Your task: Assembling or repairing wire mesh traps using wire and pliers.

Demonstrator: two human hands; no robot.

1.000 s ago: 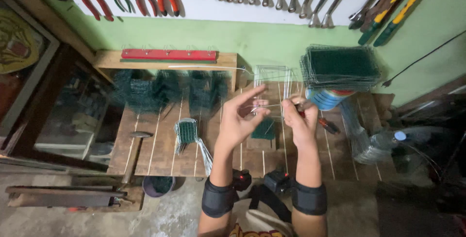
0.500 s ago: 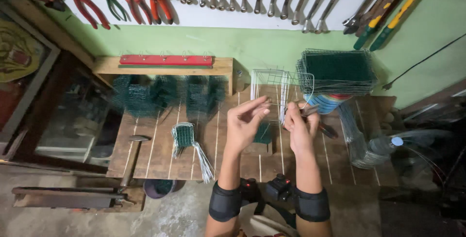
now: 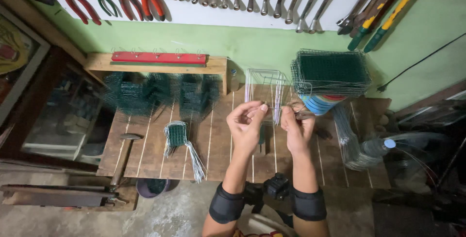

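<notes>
Wire (image 3: 277, 108) thin, hard to see, pinched btwn left hand (image 3: 246, 126) and right hand (image 3: 297, 128), both closed on it. Wire frame (image 3: 264, 89) just behind grip; green mesh stack (image 3: 331, 72) to right, partly hiding blue tub (image 3: 318, 104).

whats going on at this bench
A person holds a thin wire between both hands above a wooden table; the left hand pinches one end, the right hand the other. A wire frame stands just behind. A stack of green mesh panels sits to the right, a hammer to the left.
</notes>
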